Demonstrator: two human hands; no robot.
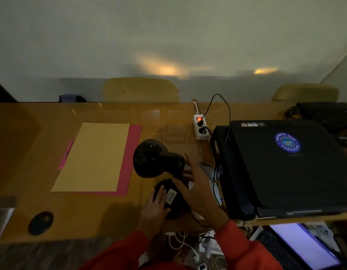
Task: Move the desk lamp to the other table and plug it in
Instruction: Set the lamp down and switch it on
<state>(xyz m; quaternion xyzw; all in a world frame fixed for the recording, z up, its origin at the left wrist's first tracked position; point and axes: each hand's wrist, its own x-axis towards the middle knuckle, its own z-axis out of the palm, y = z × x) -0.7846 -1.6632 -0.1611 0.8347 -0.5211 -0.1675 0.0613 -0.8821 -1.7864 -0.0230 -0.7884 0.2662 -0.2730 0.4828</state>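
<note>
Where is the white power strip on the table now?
In the head view, the white power strip lies on the table right of centre, beyond the black desk lamp and just left of the closed black laptop.

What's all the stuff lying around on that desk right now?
Black desk lamp: one, table centre, round base near front edge.
Tan paper sheet: one, left of lamp, lying on a pink sheet.
White power strip: one, red switch lit, two black plugs in it, behind lamp.
Black closed laptop: one, round blue sticker, right.
Small black oval disc: one, front left.
Wooden chair backs: two, beyond table.
Left hand: flat on lamp base.
Right hand: open, beside lamp neck.
</note>
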